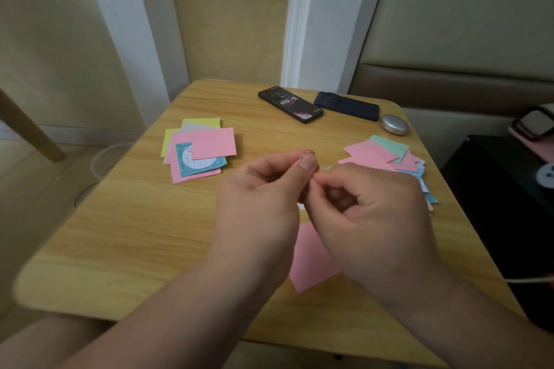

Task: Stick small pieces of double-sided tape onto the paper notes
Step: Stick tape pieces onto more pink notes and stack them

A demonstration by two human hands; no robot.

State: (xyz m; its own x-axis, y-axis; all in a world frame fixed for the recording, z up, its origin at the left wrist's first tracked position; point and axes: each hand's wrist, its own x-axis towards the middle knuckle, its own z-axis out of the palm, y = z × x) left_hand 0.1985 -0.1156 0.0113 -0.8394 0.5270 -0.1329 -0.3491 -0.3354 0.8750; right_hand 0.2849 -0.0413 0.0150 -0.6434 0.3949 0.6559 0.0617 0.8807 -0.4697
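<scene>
My left hand (263,192) and my right hand (371,213) meet above the middle of the wooden table (135,234). Their fingertips pinch a small pale piece of tape (308,177) between them; most of it is hidden by the fingers. A pink paper note (311,260) lies flat on the table right under the hands, partly covered by them. One pile of coloured notes (199,150), pink, yellow and teal, lies at the left. Another pile of notes (386,156), pink, green and blue, lies at the right, behind my right hand.
At the table's far edge lie a black remote (290,104), a dark phone (346,105) and a round silver case (394,124). A dark cabinet (503,204) stands close at the right, with a white cable (527,280) beside it. A wall and a white frame are behind.
</scene>
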